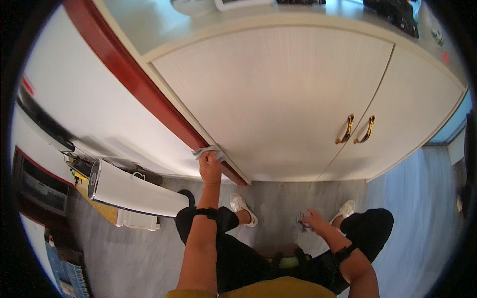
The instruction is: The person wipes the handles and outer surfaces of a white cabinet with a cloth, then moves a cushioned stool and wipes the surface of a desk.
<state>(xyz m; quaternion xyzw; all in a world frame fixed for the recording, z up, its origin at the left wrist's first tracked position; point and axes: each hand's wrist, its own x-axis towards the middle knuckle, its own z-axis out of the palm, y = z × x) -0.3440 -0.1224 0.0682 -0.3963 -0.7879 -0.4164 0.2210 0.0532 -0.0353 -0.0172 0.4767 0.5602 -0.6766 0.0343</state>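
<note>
My left hand point(209, 167) grips a grey cloth point(208, 151) and presses it on the red-brown wooden trim point(149, 97). This trim runs along the left side of a pale cabinet, down to the floor. Low between my knees is my right hand point(316, 222), its fingers bent. At its fingertips shows a small grey and dark-red thing point(302, 222), too blurred to name; I cannot tell whether it is held or lies on the floor. The pale cabinet door point(268, 100) before me is closed, as is the narrower door point(413, 108) beside it.
Two brass-coloured handles point(348, 129) stick out from the cabinet doors. Left of my knee stands a tall white appliance point(138, 190), with a white box point(138, 219) near it. Several items lie on the cabinet top point(238, 22). Grey flooring point(275, 201) lies under my white shoes.
</note>
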